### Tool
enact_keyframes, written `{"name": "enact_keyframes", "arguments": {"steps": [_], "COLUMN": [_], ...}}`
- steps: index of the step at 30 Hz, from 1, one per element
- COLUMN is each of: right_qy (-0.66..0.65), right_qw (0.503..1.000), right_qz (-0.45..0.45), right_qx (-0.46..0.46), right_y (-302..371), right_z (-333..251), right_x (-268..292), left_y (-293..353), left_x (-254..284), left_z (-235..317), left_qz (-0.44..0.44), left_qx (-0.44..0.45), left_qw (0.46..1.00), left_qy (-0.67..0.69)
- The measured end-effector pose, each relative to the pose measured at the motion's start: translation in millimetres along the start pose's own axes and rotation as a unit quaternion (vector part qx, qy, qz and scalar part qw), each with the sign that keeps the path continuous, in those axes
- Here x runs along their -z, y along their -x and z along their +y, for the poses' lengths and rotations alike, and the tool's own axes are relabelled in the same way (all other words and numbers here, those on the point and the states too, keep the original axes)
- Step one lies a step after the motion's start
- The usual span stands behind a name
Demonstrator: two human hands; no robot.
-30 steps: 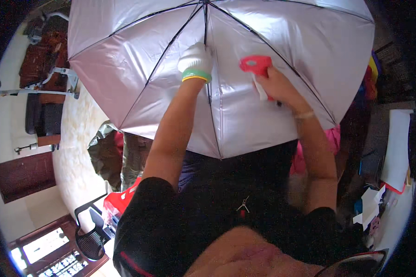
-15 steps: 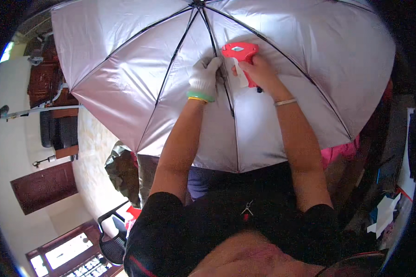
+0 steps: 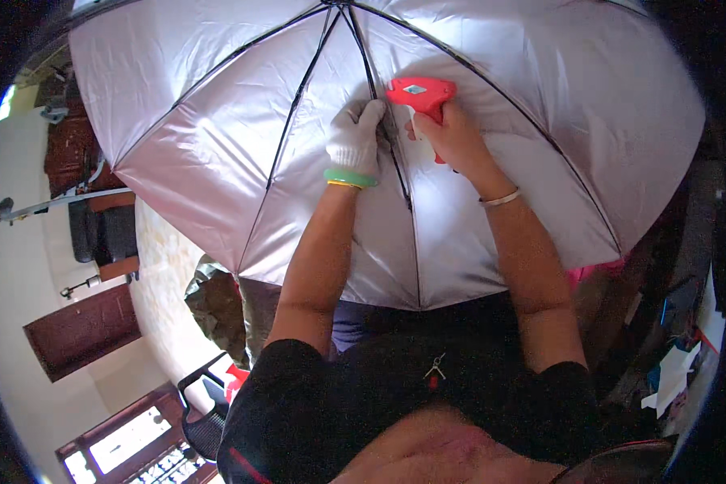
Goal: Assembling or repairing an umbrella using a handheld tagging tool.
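An open umbrella (image 3: 194, 161) with a silvery lining and black ribs spreads across the view, its inside toward me. My left hand (image 3: 355, 133), in a white knitted glove with a green and yellow cuff, is closed at one black rib (image 3: 397, 173), thumb up against it; its fingertips are partly hidden. My right hand (image 3: 460, 141) is bare and grips a red tagging gun (image 3: 422, 93) by its handle. The gun's front end points left, close to the rib and the gloved thumb. Something white and flat shows beside the gun's handle, partly hidden by my fingers.
Dark brown drawers or doors (image 3: 85, 331) and a black padded chair (image 3: 105, 230) stand at the left, beside a pale floor (image 3: 165, 274). A black mesh chair (image 3: 204, 427) is at lower left. Papers (image 3: 673, 379) lie at the right. Pink cloth (image 3: 597, 270) shows under the umbrella.
The umbrella has shifted slightly in view. The tagging gun and my right hand have turned a little, and less of the white flat piece shows. My left hand stays at the rib.
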State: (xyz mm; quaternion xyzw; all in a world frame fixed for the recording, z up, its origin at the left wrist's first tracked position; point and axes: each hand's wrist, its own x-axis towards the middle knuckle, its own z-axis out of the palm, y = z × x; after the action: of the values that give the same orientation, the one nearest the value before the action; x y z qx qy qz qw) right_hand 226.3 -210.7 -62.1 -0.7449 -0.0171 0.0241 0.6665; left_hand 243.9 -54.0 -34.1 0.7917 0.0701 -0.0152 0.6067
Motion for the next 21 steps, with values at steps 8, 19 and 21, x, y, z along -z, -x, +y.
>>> {"name": "enact_keyframes", "arguments": {"steps": [8, 19, 21], "right_qy": [-0.04, -0.145, -0.145], "right_qw": [0.994, 0.983, 0.982], "right_qz": [-0.055, -0.075, -0.088], "right_qx": [-0.084, -0.083, -0.086], "right_y": [-3.2, -5.7, -9.0], "right_z": [1.6, -2.5, -0.9], "right_x": [7.7, 11.8, 10.9], "left_y": [1.1, -1.0, -1.2], "left_x": [-0.4, -2.7, -3.4], "left_z": [6.2, 3.8, 3.0], "left_qz": [-0.003, -0.019, -0.03], "left_qx": [0.018, 0.019, 0.019], "left_qw": [1.0, 0.999, 0.998], "left_qy": [-0.014, 0.025, 0.05]}}
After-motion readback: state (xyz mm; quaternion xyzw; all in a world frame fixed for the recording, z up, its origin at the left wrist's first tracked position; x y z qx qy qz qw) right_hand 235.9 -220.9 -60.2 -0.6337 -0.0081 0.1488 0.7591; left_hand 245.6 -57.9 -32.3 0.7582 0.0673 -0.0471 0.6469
